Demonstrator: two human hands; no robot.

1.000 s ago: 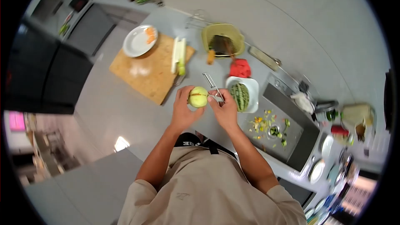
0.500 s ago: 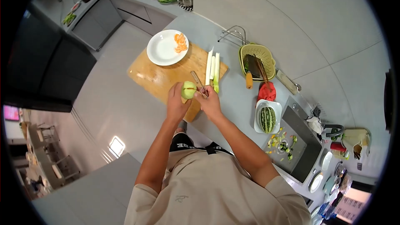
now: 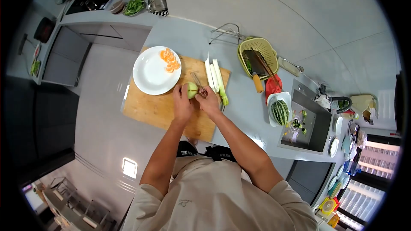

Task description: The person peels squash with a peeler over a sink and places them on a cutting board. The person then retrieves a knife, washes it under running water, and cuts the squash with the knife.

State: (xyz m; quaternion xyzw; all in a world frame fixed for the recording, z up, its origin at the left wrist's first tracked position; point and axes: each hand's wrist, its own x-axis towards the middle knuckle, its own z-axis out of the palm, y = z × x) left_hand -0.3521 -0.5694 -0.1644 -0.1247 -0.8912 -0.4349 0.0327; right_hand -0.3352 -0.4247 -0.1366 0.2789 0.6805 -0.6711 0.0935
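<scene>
A pale green, round fruit that looks like a mostly peeled apple [image 3: 192, 90] is held above the wooden cutting board [image 3: 147, 107]. A dark brownish strip runs across it. My left hand [image 3: 183, 105] is closed around its left side. In the closed fingers of my right hand [image 3: 209, 102] is a slim metal peeler [image 3: 196, 79], close to the fruit's right side. Whether its blade touches the fruit I cannot tell. A white plate [image 3: 147, 75] with orange segments [image 3: 170, 60] sits on the board's far left. White-green stalks of scallion [image 3: 215, 77] lie on its right side.
Right of the board stand a yellow-green basket [image 3: 261, 45] holding a cleaver [image 3: 257, 81], a red bag [image 3: 273, 86] and a white tray with a striped melon [image 3: 280, 112]. Farther right is the sink [image 3: 314, 132] with scraps in it. A wire rack [image 3: 227, 32] stands by the wall.
My view has turned and shifted, so the plate and board appear farther left and lower. Both hands still hold the fruit and the peeler, and the fruit looks slightly turned.
</scene>
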